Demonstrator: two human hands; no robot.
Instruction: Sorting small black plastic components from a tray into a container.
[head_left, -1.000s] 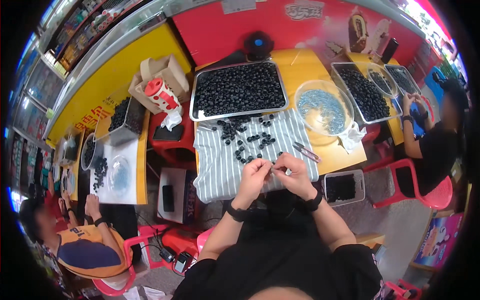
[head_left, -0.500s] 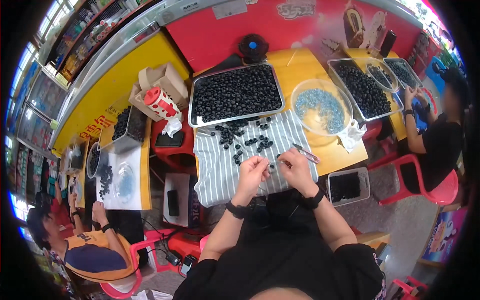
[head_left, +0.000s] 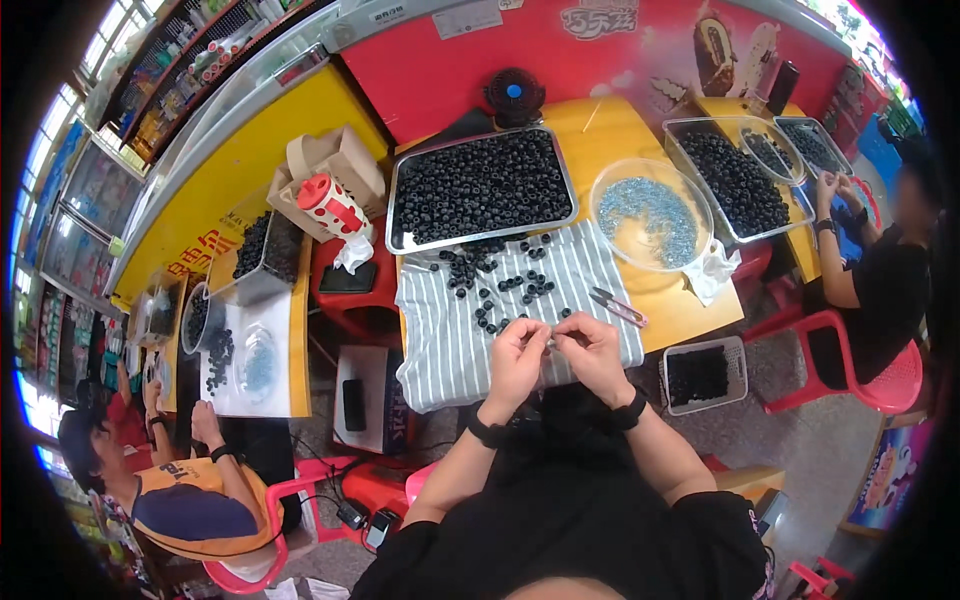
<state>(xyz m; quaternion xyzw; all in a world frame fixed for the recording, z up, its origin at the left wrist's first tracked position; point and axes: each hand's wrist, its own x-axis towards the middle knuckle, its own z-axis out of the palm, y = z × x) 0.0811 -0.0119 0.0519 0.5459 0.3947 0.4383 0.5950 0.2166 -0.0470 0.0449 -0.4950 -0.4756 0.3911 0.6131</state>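
Note:
My left hand (head_left: 516, 358) and my right hand (head_left: 594, 352) meet over the near part of a grey-and-white striped cloth (head_left: 450, 350). Both are closed in a pinch, fingertips together. Whatever sits between them is too small and covered to name. Just beyond my fingers lie loose black ring-shaped pieces (head_left: 538, 285), with one single piece (head_left: 566, 312) close to my right hand. Thread snips with a pink handle (head_left: 622, 308) rest on the cloth to the right of that hand. Behind the cloth stands a metal tray (head_left: 480, 243) heaped with similar black pieces.
Right of the tray is a clear round bowl (head_left: 690, 183) of small bluish pieces, beside crumpled tissue (head_left: 712, 275). A white basket (head_left: 745, 385) of black pieces sits low on the right. Co-workers sit left and right. A red stool (head_left: 375, 315) holds a phone and a spotted cup.
My hands have come together, the fingertips now meeting where a gap stood between them. A small dark piece seen between the hands earlier is now hidden. The view has shifted slightly.

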